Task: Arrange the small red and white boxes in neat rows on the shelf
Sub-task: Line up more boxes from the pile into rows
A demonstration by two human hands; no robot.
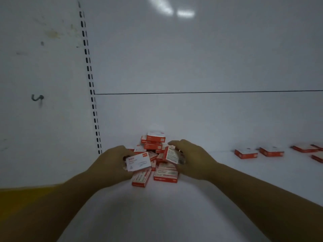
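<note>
A jumbled pile of small red and white boxes (153, 145) lies on the white shelf (157, 206) against the back panel. My left hand (113, 163) grips one box (138, 161) with its white face up, at the pile's left side. At the pile's right side my right hand (190, 158) holds a tilted box (172, 154). Two more boxes (166, 175) lie flat at the front of the pile, between my hands.
Several boxes (246, 153) lie flat in a loose line at the right along the back panel (192, 110). A slotted upright strip (92, 95) runs down the back at the left. A yellow edge (21, 196) shows at the lower left.
</note>
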